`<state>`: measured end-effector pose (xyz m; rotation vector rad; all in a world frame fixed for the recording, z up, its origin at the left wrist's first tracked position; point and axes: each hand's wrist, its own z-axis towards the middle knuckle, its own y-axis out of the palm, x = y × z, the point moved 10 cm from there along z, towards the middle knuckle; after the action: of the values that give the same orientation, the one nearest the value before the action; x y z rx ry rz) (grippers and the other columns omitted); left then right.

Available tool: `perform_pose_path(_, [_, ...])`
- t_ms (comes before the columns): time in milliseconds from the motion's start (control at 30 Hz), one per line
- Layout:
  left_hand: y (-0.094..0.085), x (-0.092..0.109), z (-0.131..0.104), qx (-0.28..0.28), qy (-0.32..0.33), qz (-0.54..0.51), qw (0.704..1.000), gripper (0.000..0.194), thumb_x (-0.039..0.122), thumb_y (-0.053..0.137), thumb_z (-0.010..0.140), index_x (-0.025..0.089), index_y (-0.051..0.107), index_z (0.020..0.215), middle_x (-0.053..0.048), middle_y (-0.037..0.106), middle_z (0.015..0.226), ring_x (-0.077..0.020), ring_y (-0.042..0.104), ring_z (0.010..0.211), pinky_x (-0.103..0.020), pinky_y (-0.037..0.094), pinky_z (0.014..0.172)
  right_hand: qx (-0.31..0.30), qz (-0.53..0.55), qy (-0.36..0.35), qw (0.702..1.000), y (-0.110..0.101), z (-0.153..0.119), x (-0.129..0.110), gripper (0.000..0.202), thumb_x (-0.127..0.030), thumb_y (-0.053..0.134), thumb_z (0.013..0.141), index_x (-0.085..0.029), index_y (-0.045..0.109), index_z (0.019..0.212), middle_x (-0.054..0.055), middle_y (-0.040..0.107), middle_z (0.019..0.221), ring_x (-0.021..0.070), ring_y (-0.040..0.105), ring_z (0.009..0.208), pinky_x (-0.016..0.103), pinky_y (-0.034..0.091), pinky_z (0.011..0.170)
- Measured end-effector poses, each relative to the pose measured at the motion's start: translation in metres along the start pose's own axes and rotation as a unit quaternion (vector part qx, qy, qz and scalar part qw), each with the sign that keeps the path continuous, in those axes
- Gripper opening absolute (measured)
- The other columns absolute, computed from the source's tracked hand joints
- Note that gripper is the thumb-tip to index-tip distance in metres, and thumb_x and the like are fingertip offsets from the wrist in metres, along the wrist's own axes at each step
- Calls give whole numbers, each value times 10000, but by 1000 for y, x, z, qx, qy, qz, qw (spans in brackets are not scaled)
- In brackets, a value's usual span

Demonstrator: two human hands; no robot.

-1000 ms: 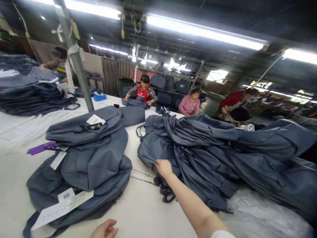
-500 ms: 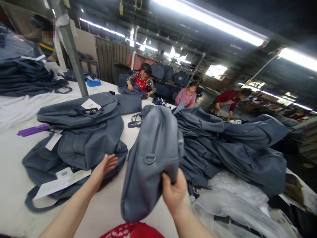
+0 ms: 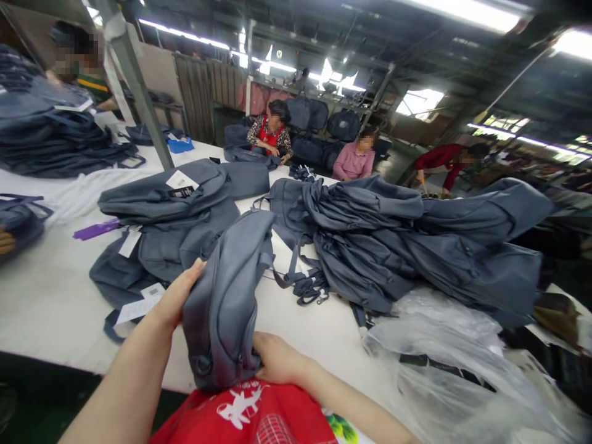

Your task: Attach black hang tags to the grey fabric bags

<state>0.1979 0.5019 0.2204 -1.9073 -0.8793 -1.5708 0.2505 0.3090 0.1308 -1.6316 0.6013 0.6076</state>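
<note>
- Grey-blue bag point(image 3: 226, 296): up in front of the wearer at the near edge of the tabletop point(image 3: 287, 324), tilted, far end leaning away and to the right.
- Left hand point(image 3: 185, 290): against the bag's left side, thumb showing; fingers hidden behind it, so can't tell if they grip or just press.
- Right hand point(image 3: 275, 357): closed on the bag's lower right edge, fingertips tucked out of sight.
- Red apron point(image 3: 252, 416) on the wearer, white print; bag's low end right in front of it, contact unclear.
- Stacked bags point(image 3: 160, 246), left, just beyond the left hand: white tags point(image 3: 182, 180) on them, purple strip point(image 3: 96, 229) sticking out.
- Heaped bags point(image 3: 370, 246), right: big crumpled pile, same grey-blue.
- Strap bundle point(image 3: 312, 287): dark, between held bag and heap.
- Clear plastic point(image 3: 444, 370): rumpled, near right, in front of the heap.
- Left edge: a co-worker's hand point(image 3: 5, 242), partly cut off, at a dark bag point(image 3: 25, 222).
- Across the tabletop: person in red apron and patterned sleeves point(image 3: 271, 135); person in pink point(image 3: 356, 159) near them.
</note>
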Motion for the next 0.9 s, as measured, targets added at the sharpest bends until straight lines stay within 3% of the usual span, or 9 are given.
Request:
perform_pose_path(100, [15,33,-22,-67,103,181,976,751,708,629,669,154,627,1177,-96,646,1224,-349,550,1154,-408,452,995,-8,33,34,999,11,7,9,410,-336,691,669,-217,615,1055,59,680,1052,225,633,904,277,471,732])
perform_pose_path(200, [20,40,-33,-48,136,299,943,621,647,546,783,168,634,1168,-83,660,1205,-315,573,1127,-392,432,1004,-55,70,47,995,26,15,17,482,-324,747,614,-214,644,1072,44,696,1047,224,644,898,273,485,739])
perform_pose_path(333, [15,29,-31,-9,141,246,959,608,617,471,847,146,623,1199,-88,665,1199,-283,586,1119,-367,429,1012,-160,145,47,975,40,12,29,547,-311,811,560,-210,673,1079,23,705,1046,187,654,888,244,497,773])
perform_pose_path(433, [6,15,-29,-32,130,188,973,643,626,527,815,133,613,1219,-103,660,1206,-283,592,1111,-395,422,1032,-193,106,121,968,25,-5,62,463,-305,831,551,-230,715,992,-10,728,947,152,671,819,206,501,736])
perform_pose_path(567, [-33,1,-27,-8,100,174,980,671,656,599,746,144,641,1178,-115,666,1193,-300,579,1138,-432,420,1047,-48,-34,238,970,-57,-26,114,83,-205,760,646,-164,707,694,40,705,701,194,664,691,269,499,674])
perform_pose_path(667, [-60,-7,-28,7,70,151,986,710,668,638,703,150,632,1189,-112,662,1202,-305,571,1155,-447,410,1061,104,-83,250,959,-124,-26,116,140,-217,568,830,-149,691,827,92,707,839,214,659,821,325,493,768])
perform_pose_path(767, [-70,-8,-32,8,70,165,984,707,662,634,709,161,619,1207,-110,644,1236,-308,565,1165,-471,371,1091,266,-86,201,939,-173,-11,86,293,-249,428,913,-149,590,1136,113,655,1090,184,628,955,332,483,864])
perform_pose_path(833, [-67,-9,-38,2,80,199,977,677,659,615,725,160,634,1182,-115,642,1238,-309,566,1162,-478,359,1098,372,-92,115,917,-195,1,50,452,-228,520,850,-147,474,1292,136,562,1265,205,567,1109,361,456,951])
perform_pose_path(900, [-59,-11,-46,-14,89,239,967,655,658,599,734,155,655,1150,-121,640,1239,-314,558,1172,-479,353,1102,425,-119,24,897,-205,13,15,711,-167,620,735,-162,362,1397,145,420,1420,248,418,1294,408,377,1057])
